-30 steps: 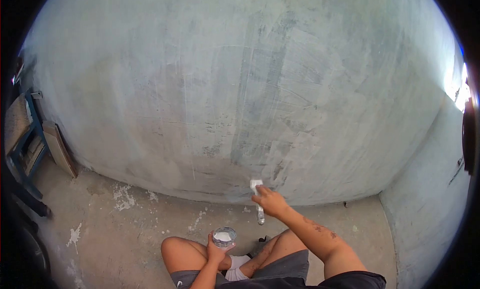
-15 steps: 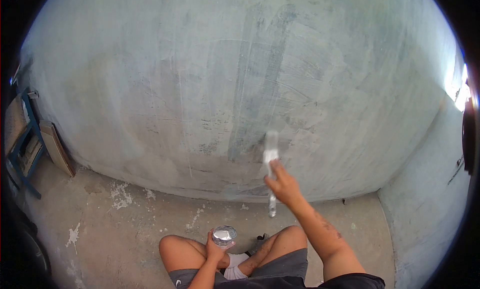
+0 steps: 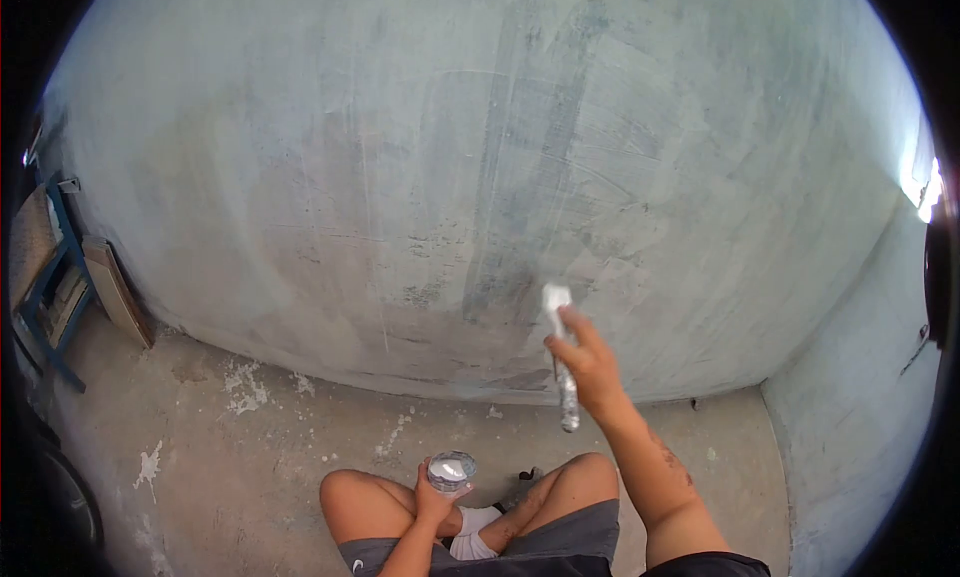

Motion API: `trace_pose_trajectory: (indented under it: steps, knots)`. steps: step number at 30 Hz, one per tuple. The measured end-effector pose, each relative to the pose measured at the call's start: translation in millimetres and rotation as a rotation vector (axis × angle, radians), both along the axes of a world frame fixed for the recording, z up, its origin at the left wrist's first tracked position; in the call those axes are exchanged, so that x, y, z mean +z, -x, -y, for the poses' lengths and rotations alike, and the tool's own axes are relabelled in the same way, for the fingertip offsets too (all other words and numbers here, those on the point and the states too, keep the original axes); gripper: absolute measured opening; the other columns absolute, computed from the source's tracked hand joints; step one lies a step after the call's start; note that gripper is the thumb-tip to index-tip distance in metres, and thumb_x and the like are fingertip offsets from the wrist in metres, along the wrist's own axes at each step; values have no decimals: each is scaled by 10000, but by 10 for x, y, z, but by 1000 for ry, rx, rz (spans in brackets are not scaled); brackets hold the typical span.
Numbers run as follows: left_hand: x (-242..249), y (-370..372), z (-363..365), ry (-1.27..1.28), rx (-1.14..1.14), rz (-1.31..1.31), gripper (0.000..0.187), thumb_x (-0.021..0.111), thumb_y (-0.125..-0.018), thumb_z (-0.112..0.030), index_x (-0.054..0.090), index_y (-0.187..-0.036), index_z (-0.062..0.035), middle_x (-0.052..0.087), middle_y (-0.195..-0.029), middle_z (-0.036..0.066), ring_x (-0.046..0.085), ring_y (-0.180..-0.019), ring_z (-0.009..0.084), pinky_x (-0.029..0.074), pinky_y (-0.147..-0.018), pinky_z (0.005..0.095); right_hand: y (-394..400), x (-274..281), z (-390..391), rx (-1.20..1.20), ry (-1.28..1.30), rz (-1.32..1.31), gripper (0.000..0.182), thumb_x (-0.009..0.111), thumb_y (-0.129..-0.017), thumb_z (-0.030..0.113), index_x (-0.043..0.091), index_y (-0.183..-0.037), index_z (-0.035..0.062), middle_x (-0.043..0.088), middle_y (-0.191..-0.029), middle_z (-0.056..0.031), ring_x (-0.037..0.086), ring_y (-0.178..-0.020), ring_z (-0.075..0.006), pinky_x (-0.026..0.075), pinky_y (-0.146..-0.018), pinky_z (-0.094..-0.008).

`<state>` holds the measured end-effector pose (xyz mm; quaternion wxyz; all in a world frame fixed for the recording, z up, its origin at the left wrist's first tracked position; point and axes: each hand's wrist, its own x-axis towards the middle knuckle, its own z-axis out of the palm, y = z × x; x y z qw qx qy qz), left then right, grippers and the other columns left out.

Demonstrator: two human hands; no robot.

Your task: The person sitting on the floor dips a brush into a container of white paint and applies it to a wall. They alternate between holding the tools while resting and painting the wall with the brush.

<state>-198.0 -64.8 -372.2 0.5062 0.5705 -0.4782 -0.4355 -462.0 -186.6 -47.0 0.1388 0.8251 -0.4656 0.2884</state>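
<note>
Near the bottom middle of the frame, the left hand (image 3: 432, 499) is closed around a small round tin (image 3: 451, 470). White paint fills the tin, and its rim is shiny metal. The tin sits just above a bare knee (image 3: 350, 497). No words can be read on the tin. Grey shorts (image 3: 560, 542) show at the bottom edge, with a tiny white logo on the left leg that is too small to read.

A little right of the middle, the right hand (image 3: 588, 362) is closed around a paintbrush (image 3: 561, 352). This hand is wrapped around the middle of the handle. White bristles stick up above the fingers, and they are at the wall (image 3: 400, 177). The handle's end pokes out below the hand and is spotted with white paint. Brush and tin are well apart, with the brush higher up and to the right.

That wall is pale blue-grey, rough and streaky, with darker up-and-down marks above the brush. Below it, the floor (image 3: 250, 447) is bare grey concrete with white splashes. At the left edge, a blue wooden frame (image 3: 50, 287) and a flat board (image 3: 118, 292) lean by the wall.
</note>
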Motion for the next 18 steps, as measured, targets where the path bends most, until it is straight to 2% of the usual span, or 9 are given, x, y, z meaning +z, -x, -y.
trace_pose_trajectory:
  steps: [2,3,5,6,8,10,13,16,18]
  knots:
    - [-36,20,12,6,-6,-63,1061,1012,-524,-292,438,-1359,23,637,-1242,190,640,-1126,284,523,-955,386,-25,325,-23,48,105,284,244,705,-784,76,701,-1022,128,550,-1391,-252,567,-1282,-399,544,-978,-428]
    - [-10,16,-4,-21,-4,-21,1062,1012,-524,-295,439,-1359,25,638,-1238,191,641,-1125,285,523,-955,385,-39,426,-11,49,104,281,244,705,-784,76,701,-1022,128,550,-1391,-252,567,-1282,-399,544,-978,-428]
    - [3,16,-12,-48,2,19,1063,1012,-524,-298,440,-1359,26,639,-1233,192,642,-1124,286,523,-956,384,-84,535,17,8,458,37,202,722,-780,88,712,-981,111,569,-1370,-255,593,-1244,-421,549,-973,-424]
    - [-48,16,-6,-30,-2,-1,1067,1012,-523,-301,440,-1361,27,638,-1233,193,641,-1125,287,523,-957,382,-105,442,55,10,458,37,202,722,-780,88,712,-981,111,569,-1370,-255,593,-1244,-421,549,-973,-424]
    - [-129,11,1,-7,-5,-21,1071,1012,-521,-304,440,-1364,28,638,-1233,194,641,-1127,287,523,-959,380,-155,-50,217,65,299,-25,195,708,-813,125,706,-1008,122,550,-1393,-255,565,-1274,-434,559,-955,-427]
    - [-171,4,5,-12,-5,-66,1080,1012,-520,-304,434,-1370,27,636,-1237,195,640,-1129,287,523,-958,379,-223,-916,331,-30,-83,83,196,703,-845,133,710,-1041,144,545,-1391,-251,541,-1301,-433,556,-960,-452]
    - [162,-14,-52,-52,24,33,1091,1012,-521,-296,421,-1374,41,635,-1238,197,639,-1133,284,523,-960,378,-348,-1488,133,97,-177,-286,212,672,-861,182,692,-1071,167,531,-1408,-238,515,-1328,-409,567,-932,-444]
    - [20,-33,-17,-20,26,-43,1087,1012,-527,-281,413,-1368,58,636,-1236,196,638,-1137,279,523,-961,373,-452,-1682,63,102,-321,-310,223,668,-848,162,686,-1070,162,523,-1418,-226,522,-1319,-393,565,-929,-443]
    - [219,-33,-45,-10,35,-26,1081,1011,-530,-273,413,-1364,64,635,-1239,196,638,-1138,276,522,-962,371,-510,-1552,29,97,-399,-295,226,670,-838,147,683,-1063,158,522,-1422,-219,529,-1310,-388,560,-935,-445]
